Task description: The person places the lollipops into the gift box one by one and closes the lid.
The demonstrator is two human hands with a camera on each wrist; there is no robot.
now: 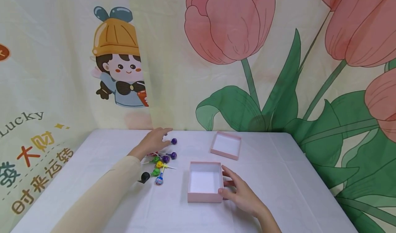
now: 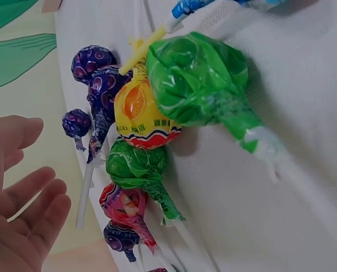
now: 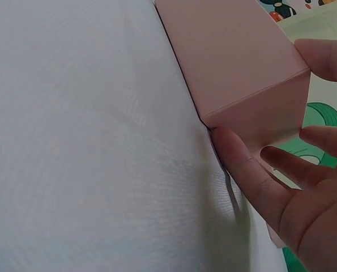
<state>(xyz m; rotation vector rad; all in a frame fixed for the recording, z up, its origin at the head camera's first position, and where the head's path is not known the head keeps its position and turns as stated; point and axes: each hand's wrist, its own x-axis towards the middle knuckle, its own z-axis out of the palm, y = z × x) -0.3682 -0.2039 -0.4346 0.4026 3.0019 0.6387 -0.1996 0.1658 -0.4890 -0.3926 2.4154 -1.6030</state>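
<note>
In the head view my left hand (image 1: 153,141) reaches over several wrapped lollipops, fingers loosely extended. A purple lollipop (image 1: 174,141) lies just by its fingertips. In the left wrist view the hand (image 2: 24,192) holds nothing; beside it are purple, yellow (image 2: 143,113), green (image 2: 196,79) and pink lollipops, their white sticks pointing various ways. An uncovered pink box (image 1: 205,197) with a white inside stands right of them. My right hand (image 1: 242,193) holds its right side, thumb at the near rim corner. The right wrist view shows fingers against the box's pink wall (image 3: 230,62).
A pink lid (image 1: 224,156), white inside up, lies behind the box. A blue lollipop (image 1: 159,180) is nearest the front of the pile. Some black round object (image 1: 144,177) shows beside the left sleeve. The white-covered table (image 1: 278,164) ends at a printed curtain.
</note>
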